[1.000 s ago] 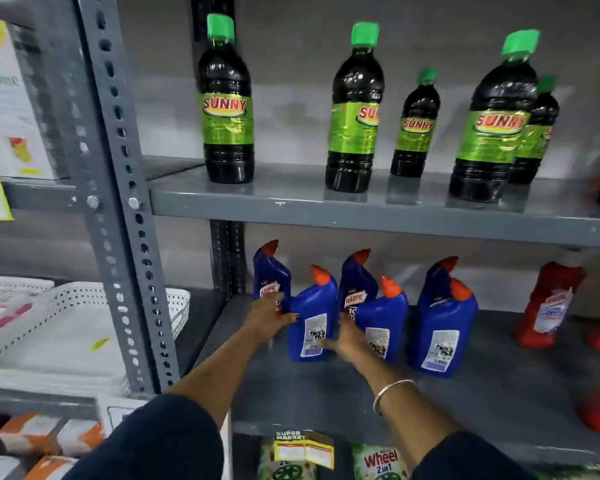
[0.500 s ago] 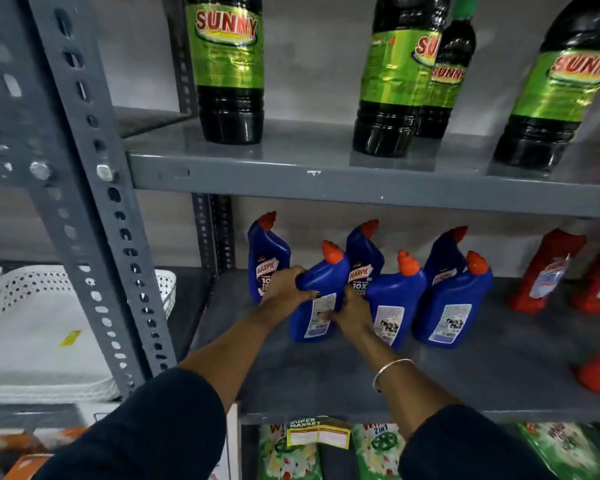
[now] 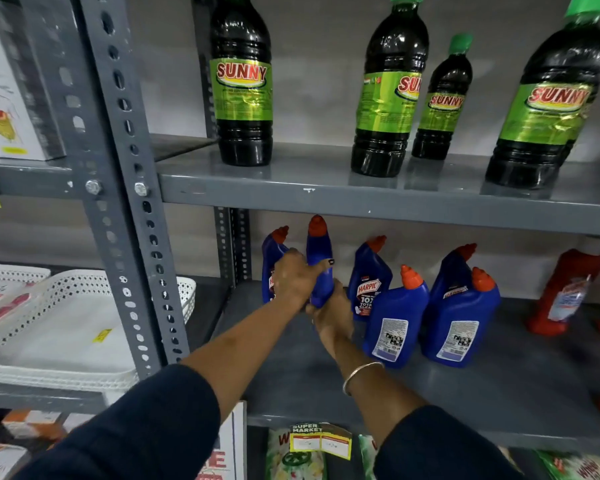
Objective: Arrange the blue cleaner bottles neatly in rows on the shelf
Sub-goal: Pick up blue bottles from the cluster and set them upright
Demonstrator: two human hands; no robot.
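Several blue cleaner bottles with orange-red caps stand on the grey middle shelf (image 3: 499,393). Both hands hold one blue bottle (image 3: 319,258) lifted off the shelf: my left hand (image 3: 297,278) wraps its side, and my right hand (image 3: 329,311) grips its base from below. Behind my left hand stands another blue bottle (image 3: 271,258) by the back post. To the right stand a Harpic-labelled bottle (image 3: 369,282), a front bottle (image 3: 394,317) showing its back label, and a pair, one bottle (image 3: 459,323) in front of another (image 3: 452,271).
Red bottles (image 3: 565,289) stand at the shelf's right end. Dark Sunny bottles (image 3: 243,81) with green labels line the upper shelf (image 3: 326,199), close above the lifted bottle's cap. A grey perforated post (image 3: 125,202) rises on the left, with white perforated trays (image 3: 66,323) beyond it. Packets lie below.
The front-left blue bottle, held on the shelf before, has been lifted and turned edge-on. My right hand has shifted under its base; my left hand stays on its side.
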